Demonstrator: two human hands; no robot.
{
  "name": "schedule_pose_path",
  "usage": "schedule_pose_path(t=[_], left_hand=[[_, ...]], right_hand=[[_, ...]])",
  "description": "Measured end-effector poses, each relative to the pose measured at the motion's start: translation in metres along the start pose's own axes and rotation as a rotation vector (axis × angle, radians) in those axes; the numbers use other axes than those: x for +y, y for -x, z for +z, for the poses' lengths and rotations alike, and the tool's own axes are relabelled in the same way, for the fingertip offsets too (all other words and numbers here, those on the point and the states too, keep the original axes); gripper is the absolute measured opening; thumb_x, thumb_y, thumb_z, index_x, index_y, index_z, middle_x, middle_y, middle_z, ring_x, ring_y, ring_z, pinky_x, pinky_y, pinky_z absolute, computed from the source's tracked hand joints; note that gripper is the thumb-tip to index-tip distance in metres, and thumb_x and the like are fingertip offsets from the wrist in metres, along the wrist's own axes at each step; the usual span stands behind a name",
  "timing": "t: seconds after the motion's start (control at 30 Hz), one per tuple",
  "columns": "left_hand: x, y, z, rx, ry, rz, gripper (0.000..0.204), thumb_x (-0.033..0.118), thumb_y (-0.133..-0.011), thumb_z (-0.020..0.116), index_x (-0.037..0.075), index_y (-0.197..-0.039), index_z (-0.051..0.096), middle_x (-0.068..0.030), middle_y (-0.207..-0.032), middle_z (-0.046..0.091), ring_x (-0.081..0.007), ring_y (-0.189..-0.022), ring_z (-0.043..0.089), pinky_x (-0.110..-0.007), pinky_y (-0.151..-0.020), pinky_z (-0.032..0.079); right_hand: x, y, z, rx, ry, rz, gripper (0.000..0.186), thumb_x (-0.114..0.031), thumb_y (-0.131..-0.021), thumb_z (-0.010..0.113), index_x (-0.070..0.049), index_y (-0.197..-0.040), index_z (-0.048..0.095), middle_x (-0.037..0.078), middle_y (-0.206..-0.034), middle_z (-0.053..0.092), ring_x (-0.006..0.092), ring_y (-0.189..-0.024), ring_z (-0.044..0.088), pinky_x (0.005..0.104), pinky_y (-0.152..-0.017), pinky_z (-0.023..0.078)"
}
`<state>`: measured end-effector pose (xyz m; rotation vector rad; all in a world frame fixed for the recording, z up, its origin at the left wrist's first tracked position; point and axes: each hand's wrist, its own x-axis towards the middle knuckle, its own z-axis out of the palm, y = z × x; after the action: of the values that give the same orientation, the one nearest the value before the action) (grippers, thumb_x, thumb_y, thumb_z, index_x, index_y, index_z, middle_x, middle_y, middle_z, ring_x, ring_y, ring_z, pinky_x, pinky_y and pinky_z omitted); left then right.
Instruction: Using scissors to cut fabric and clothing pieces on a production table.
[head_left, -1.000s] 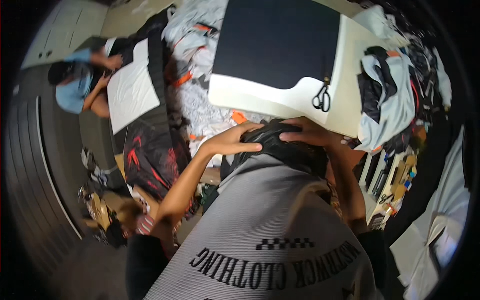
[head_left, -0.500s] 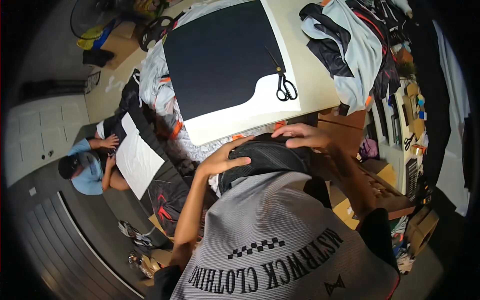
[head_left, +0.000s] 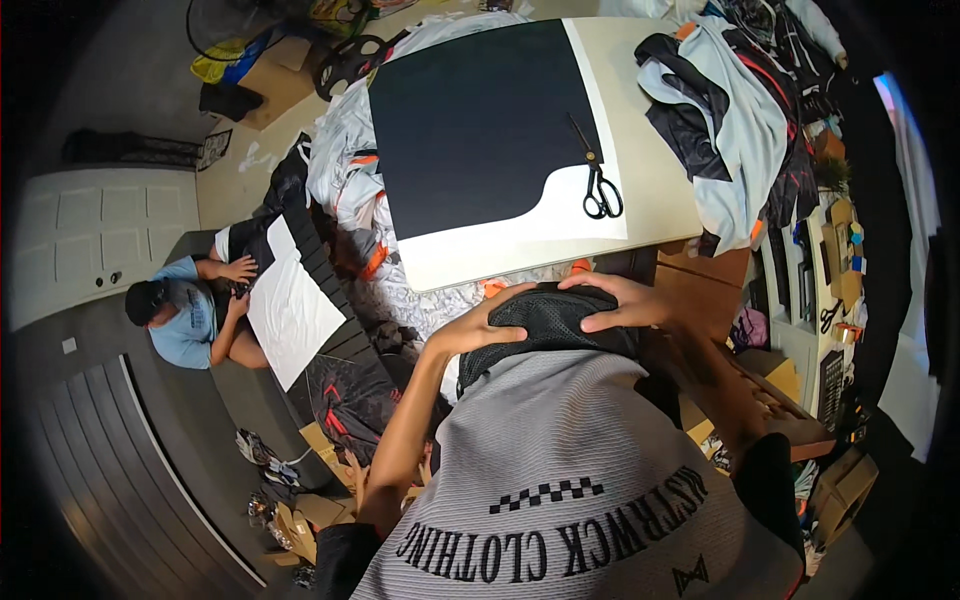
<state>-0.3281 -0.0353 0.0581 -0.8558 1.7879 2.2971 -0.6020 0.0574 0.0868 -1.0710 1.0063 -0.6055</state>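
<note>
A bunched piece of black mesh fabric (head_left: 545, 318) lies at my waist, just past the hem of my grey shirt. My left hand (head_left: 482, 326) closes on its left side, thumb pressed on the mesh and fingers behind. On the opposite side, my right hand (head_left: 630, 303) grips it too, its thumb also on the mesh. Beyond my hands stands a table (head_left: 660, 200), where a dark cut panel (head_left: 480, 120) rests on a white sheet (head_left: 480, 243). Black-handled scissors (head_left: 601, 192) lie across that panel's right edge, blades pointing away from me.
Piled garments (head_left: 740, 120) cover the table's right end. Crumpled white and orange cloth (head_left: 350, 170) hangs along its left side. At left, a seated person (head_left: 185, 310) has hands on a white cloth (head_left: 290, 310). Shelves (head_left: 800, 290) and cardboard boxes (head_left: 845, 490) stand on the right.
My right hand has come down onto the mesh, its thumb now pressed against it. My left hand keeps its hold. The whole view has shifted, so the table appears lower and further right.
</note>
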Motion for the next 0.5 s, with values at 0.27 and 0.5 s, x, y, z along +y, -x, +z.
schedule_pose_path(t=[0.27,0.5], left_hand=[[-0.001,0.028,0.003,0.071,-0.121,-0.006,0.079,0.018,-0.078,0.070,0.007,-0.146,0.031,-0.0159,-0.148,0.032,-0.0340,-0.132,0.037,-0.045,-0.110,0.028],[0.005,0.042,0.007,0.109,-0.154,0.040,0.079,0.016,-0.078,0.069,0.006,-0.146,0.030,-0.0171,-0.147,0.034,-0.0339,-0.131,0.038,-0.044,-0.109,0.030]], right_hand=[[-0.011,-0.015,0.020,0.092,0.030,0.001,0.039,-0.013,-0.082,0.063,-0.002,-0.119,0.058,0.012,-0.115,0.060,0.0207,-0.102,0.053,0.0301,-0.094,0.037],[-0.028,-0.023,0.020,0.047,0.075,-0.048,0.037,-0.010,-0.077,0.065,0.000,-0.113,0.062,0.012,-0.105,0.064,0.0197,-0.092,0.057,0.0285,-0.088,0.041]])
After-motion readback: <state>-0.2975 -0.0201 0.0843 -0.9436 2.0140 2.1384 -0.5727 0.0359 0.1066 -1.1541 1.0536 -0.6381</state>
